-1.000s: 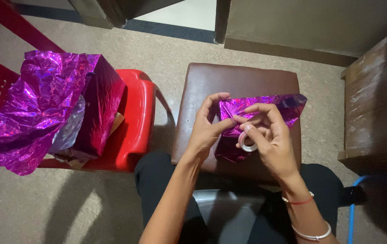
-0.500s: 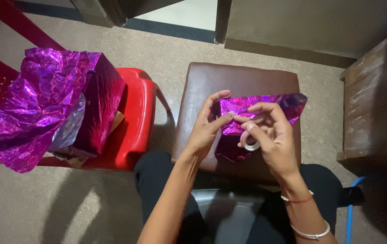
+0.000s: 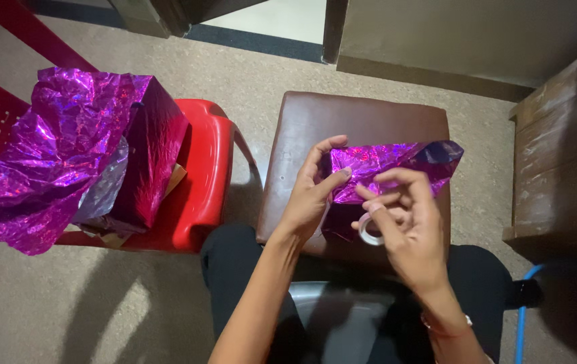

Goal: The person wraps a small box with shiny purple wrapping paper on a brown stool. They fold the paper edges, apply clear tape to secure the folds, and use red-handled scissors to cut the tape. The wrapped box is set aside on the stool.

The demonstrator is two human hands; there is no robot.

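Observation:
A small box wrapped in shiny purple foil paper [image 3: 396,165] lies on a brown stool [image 3: 315,121] in front of me. My left hand [image 3: 312,195] presses the paper's left fold down with thumb and fingers. My right hand [image 3: 403,226] holds a small roll of clear tape [image 3: 368,229] on its fingers, just below the package, with a fingertip on the roll.
A red plastic chair [image 3: 197,175] to the left carries a bigger purple-wrapped box [image 3: 147,155] and crumpled purple foil [image 3: 39,162]. A dark wooden cabinet [image 3: 558,148] stands at the right. A blue hose [image 3: 524,317] lies at the lower right. My knees are under the stool's near edge.
My right hand with the tape roll has drawn down and towards me, away from the fold. The left hand stays on the paper, whose right flap has lifted slightly.

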